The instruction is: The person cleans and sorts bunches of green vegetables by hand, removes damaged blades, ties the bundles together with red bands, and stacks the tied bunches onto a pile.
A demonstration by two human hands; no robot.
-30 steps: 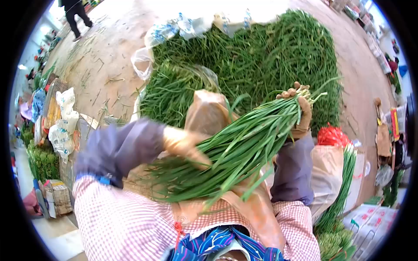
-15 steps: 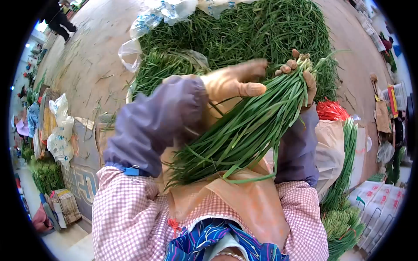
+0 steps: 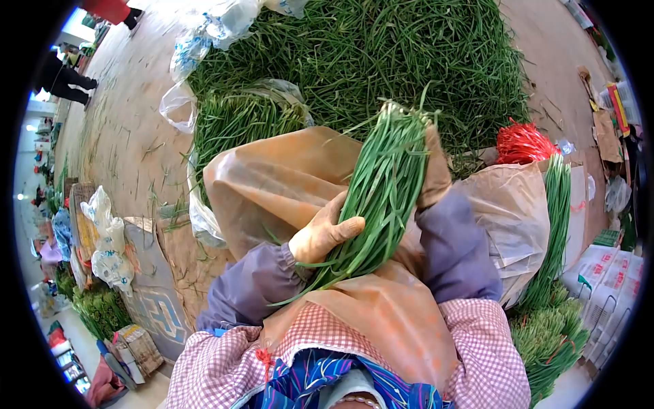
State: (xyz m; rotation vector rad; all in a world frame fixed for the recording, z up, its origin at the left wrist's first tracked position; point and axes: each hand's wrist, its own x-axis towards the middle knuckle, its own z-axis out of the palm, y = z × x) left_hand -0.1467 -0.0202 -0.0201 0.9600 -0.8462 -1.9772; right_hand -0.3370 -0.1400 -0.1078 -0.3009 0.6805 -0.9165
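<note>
A thick bunch of garlic chives lies slanted above my lap, pale cut ends up and leaf tips toward me. My gloved left hand grips its lower left side, thumb on top and fingers hidden beneath the leaves. Around the upper right side, just below the cut ends, my gloved right hand is closed; most of its fingers are out of sight behind the bunch. An orange-tan plastic apron covers my knees under the bunch.
A large heap of loose chives spreads in front. Red ties sit at the right, beside a long tied bundle. More bundles stand at lower right. Plastic bags edge the heap. A person stands at far left.
My left hand has come down from above the bunch onto its lower left side. The bunch has swung more upright and shifted left with my right hand. The view has tilted slightly.
</note>
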